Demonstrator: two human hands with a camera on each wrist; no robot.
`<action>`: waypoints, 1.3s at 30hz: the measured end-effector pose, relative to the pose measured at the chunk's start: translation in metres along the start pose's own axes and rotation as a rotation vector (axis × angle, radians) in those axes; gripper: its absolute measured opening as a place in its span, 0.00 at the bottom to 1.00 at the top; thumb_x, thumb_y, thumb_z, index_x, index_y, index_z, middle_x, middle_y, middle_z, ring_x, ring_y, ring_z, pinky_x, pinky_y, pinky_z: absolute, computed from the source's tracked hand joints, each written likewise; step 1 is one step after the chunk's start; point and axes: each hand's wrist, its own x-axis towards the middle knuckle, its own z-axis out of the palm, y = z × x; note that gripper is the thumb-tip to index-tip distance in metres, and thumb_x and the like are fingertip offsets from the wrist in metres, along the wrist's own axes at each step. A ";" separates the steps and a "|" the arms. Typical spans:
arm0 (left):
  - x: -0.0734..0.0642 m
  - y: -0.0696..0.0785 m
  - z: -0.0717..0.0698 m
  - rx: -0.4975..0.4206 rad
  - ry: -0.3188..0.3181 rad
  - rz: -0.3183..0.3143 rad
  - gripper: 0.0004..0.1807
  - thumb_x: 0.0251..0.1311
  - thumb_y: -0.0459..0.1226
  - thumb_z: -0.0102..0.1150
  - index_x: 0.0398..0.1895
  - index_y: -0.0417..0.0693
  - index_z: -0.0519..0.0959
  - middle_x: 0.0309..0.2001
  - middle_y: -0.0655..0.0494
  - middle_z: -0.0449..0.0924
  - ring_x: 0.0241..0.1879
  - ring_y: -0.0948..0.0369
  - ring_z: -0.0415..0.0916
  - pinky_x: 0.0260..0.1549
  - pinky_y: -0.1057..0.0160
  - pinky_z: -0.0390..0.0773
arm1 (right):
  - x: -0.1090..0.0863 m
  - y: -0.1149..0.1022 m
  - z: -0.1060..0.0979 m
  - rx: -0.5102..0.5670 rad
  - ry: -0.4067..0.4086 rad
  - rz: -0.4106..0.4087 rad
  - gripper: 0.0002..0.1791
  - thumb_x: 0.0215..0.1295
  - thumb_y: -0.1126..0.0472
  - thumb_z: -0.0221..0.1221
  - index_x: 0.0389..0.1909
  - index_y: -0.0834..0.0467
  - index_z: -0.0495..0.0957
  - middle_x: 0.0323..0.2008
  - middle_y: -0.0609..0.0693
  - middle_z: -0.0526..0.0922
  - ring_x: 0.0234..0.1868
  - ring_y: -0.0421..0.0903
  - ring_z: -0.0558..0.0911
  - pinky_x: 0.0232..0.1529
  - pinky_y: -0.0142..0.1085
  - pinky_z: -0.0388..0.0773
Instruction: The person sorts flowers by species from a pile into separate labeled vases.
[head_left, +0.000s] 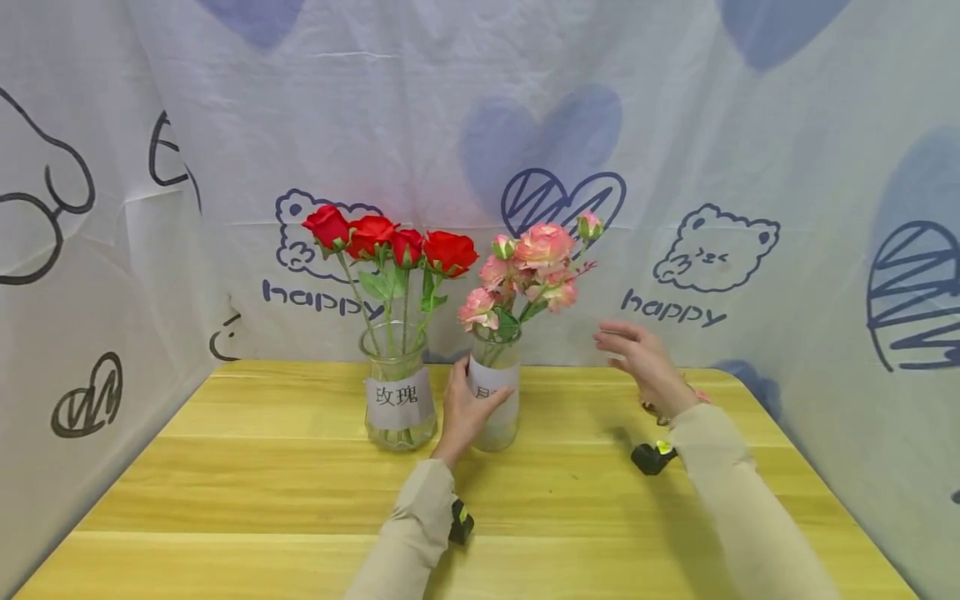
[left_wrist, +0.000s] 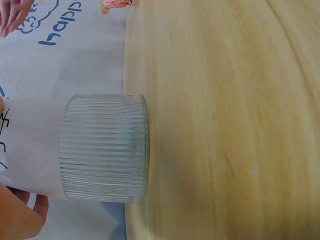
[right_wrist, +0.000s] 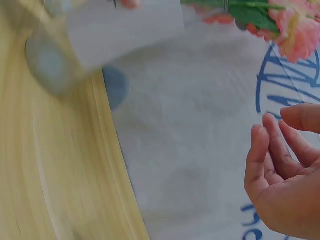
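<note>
A clear glass vase (head_left: 504,429) with vertical ribs (left_wrist: 105,150) and a white paper label stands upright in the middle of the table's far side. Pink artificial flowers (head_left: 545,247) with green leaves rise out of its mouth. My left hand (head_left: 467,410) grips this vase at the label, thumb across the front and fingers round the left side. To the right of it, my right hand (head_left: 647,365) is raised above the table, its fingers loosely bent (right_wrist: 285,175) and nothing between them. Another pink flower (head_left: 701,395) lies partly hidden behind the right wrist.
Left of the gripped vase stands a second glass vase (head_left: 400,437) with a Chinese label, holding several red roses (head_left: 453,252). Both are on a yellow wooden table (head_left: 562,508). A printed white curtain (head_left: 420,108) hangs right behind and at both sides.
</note>
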 end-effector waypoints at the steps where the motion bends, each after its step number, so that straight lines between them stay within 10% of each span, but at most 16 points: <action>1: 0.000 0.000 0.000 0.000 0.001 0.002 0.42 0.49 0.39 0.74 0.65 0.35 0.64 0.58 0.38 0.68 0.55 0.44 0.70 0.54 0.45 0.72 | -0.001 0.001 -0.004 -0.035 0.001 -0.003 0.27 0.72 0.57 0.54 0.66 0.66 0.64 0.58 0.55 0.75 0.53 0.42 0.75 0.52 0.32 0.75; 9: 0.000 -0.001 0.000 -0.005 0.001 0.003 0.42 0.48 0.39 0.74 0.65 0.34 0.64 0.58 0.38 0.68 0.55 0.44 0.69 0.54 0.45 0.71 | -0.012 0.011 -0.044 -0.273 0.045 -0.001 0.31 0.70 0.52 0.56 0.64 0.69 0.65 0.61 0.65 0.70 0.47 0.38 0.77 0.56 0.42 0.75; 21: 0.001 -0.001 0.000 -0.009 -0.001 0.006 0.42 0.49 0.40 0.74 0.66 0.35 0.63 0.58 0.38 0.68 0.55 0.44 0.69 0.54 0.45 0.71 | -0.036 0.035 -0.094 -0.497 0.009 -0.013 0.28 0.73 0.57 0.52 0.63 0.75 0.64 0.58 0.72 0.72 0.52 0.60 0.76 0.54 0.52 0.76; 33: 0.001 -0.001 0.000 -0.013 -0.001 0.013 0.43 0.48 0.39 0.74 0.65 0.34 0.63 0.58 0.38 0.68 0.56 0.44 0.69 0.55 0.45 0.71 | -0.050 0.081 -0.126 -0.419 0.017 0.056 0.28 0.70 0.61 0.56 0.60 0.80 0.63 0.54 0.71 0.74 0.39 0.38 0.81 0.45 0.40 0.82; 39: 0.001 -0.001 0.000 -0.009 0.008 0.020 0.42 0.48 0.39 0.74 0.65 0.33 0.64 0.57 0.37 0.69 0.55 0.43 0.70 0.54 0.45 0.71 | -0.040 0.120 -0.150 -0.231 0.113 0.037 0.16 0.63 0.58 0.65 0.47 0.62 0.80 0.43 0.41 0.83 0.38 0.36 0.82 0.41 0.33 0.83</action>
